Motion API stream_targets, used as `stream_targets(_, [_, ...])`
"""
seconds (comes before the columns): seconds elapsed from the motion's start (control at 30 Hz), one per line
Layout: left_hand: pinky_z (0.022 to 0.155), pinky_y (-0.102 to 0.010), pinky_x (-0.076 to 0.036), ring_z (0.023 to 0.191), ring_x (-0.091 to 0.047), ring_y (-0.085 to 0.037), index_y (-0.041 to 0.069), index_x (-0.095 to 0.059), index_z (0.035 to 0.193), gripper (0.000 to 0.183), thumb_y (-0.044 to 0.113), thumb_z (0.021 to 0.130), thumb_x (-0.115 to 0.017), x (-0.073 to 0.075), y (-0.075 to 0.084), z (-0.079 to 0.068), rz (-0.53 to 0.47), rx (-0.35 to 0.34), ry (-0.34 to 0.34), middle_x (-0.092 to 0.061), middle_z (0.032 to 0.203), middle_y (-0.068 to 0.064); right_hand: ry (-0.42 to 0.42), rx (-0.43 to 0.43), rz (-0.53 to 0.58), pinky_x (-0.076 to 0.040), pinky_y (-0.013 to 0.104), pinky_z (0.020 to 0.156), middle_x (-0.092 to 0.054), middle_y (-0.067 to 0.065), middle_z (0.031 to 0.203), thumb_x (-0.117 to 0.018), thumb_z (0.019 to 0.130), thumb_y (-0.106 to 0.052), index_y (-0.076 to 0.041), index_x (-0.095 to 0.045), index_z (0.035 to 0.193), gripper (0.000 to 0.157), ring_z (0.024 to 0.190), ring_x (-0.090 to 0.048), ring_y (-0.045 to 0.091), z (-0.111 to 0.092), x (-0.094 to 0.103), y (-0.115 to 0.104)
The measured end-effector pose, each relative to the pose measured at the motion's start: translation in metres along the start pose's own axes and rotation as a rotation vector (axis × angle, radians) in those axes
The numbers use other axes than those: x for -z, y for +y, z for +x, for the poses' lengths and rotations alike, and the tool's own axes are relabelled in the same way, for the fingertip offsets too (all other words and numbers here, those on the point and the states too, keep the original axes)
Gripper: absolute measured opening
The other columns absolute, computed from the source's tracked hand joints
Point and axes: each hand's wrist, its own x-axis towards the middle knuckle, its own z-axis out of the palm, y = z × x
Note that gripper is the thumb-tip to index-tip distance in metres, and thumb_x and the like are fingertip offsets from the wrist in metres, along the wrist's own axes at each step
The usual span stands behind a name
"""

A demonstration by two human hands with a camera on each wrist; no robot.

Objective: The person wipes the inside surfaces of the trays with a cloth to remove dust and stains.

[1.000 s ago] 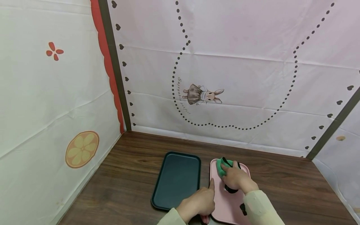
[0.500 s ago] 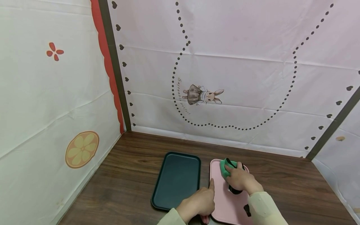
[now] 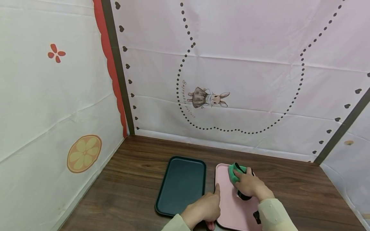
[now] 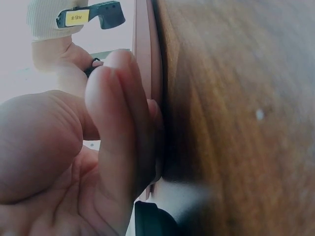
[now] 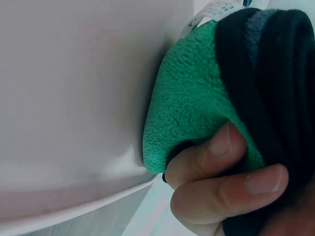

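Note:
A folded green towel [image 3: 233, 175] with dark trim lies in the right hand [image 3: 251, 186], which grips it against the pink tray [image 3: 228, 208] near its far end. In the right wrist view, bent fingers [image 5: 202, 162] hold the fuzzy green cloth [image 5: 184, 98], and a white tag shows at its edge. My left hand [image 3: 206, 205] rests at the tray's left rim, with one finger stretched straight along it. The left wrist view shows this hand's fingers [image 4: 118, 113] beside the pink rim, close over the wooden table.
A dark teal tray [image 3: 182, 186] lies left of the pink one on the brown wooden table [image 3: 130, 183]. Printed cloth walls [image 3: 245, 80] stand behind and at both sides. A dark wrist device [image 4: 110, 14] with a yellow label sits on the right sleeve.
The right hand has slid the green towel rightward and slightly toward me across the tray's far part. The left hand and both trays stay in place.

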Motion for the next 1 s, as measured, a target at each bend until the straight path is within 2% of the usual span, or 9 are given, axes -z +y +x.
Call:
stream_targets(0.2, [0.032, -0.026, -0.041, 0.029, -0.051, -0.012, 0.003, -0.016, 0.166, 0.08, -0.004, 0.096, -0.055, 0.002, 0.001, -0.001, -0.033, 0.009, -0.014, -0.062, 0.046, -0.009, -0.007, 0.036, 0.015, -0.054, 0.062, 0.081, -0.025, 0.046, 0.152, -0.055, 0.102, -0.021, -0.012, -0.041, 0.16, 0.06, 0.092, -0.066, 0.046, -0.003, -0.002, 0.001])
stream_targets(0.43, [0.032, -0.026, -0.042, 0.029, -0.051, -0.011, 0.004, -0.017, 0.166, 0.081, -0.003, 0.095, -0.055, 0.001, 0.001, -0.001, -0.005, -0.002, 0.004, -0.061, 0.047, -0.009, -0.031, 0.061, 0.017, -0.051, 0.069, 0.089, -0.014, 0.049, 0.156, -0.058, 0.105, -0.024, -0.013, -0.035, 0.163, 0.064, 0.107, -0.061, 0.063, -0.009, -0.006, 0.007])
stream_targets(1.0, [0.032, -0.025, -0.042, 0.029, -0.051, -0.01, 0.004, -0.017, 0.166, 0.081, -0.003, 0.094, -0.056, -0.003, 0.0, 0.0, 0.019, -0.014, 0.035, -0.062, 0.051, -0.009, -0.019, 0.05, 0.036, -0.053, 0.069, 0.088, -0.019, 0.046, 0.155, -0.062, 0.103, -0.025, -0.016, -0.038, 0.162, 0.064, 0.099, -0.064, 0.057, -0.018, -0.011, 0.011])
